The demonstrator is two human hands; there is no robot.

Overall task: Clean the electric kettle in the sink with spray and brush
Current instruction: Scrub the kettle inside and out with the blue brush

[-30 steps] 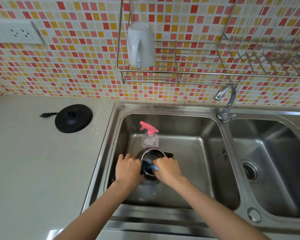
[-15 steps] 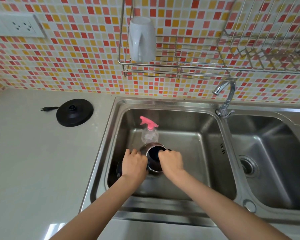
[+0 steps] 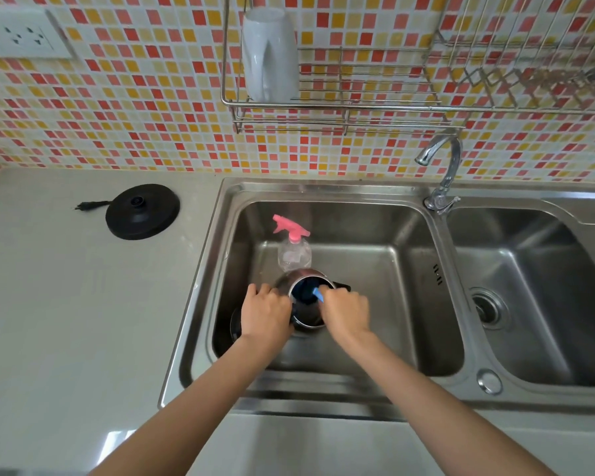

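Judged the kettle (image 3: 308,321) stiff steel, probably light with no water seen in it, and slippery once sprayed; thought the round body or the black handle on its far right side the safest hold; found it upright in the sink (image 3: 323,192), toward the front left corner of the left basin, just in front of the spray bottle (image 3: 293,250); saw the left hand (image 3: 265,314) against its left wall, fingers (image 3: 255,293) curled round the side, steadying it; saw the right hand (image 3: 346,314) at the mouth, fingers closed round the blue brush (image 3: 318,294), working end down inside the opening; noted the black base (image 3: 142,211) well apart on the surface (image 3: 66,304).
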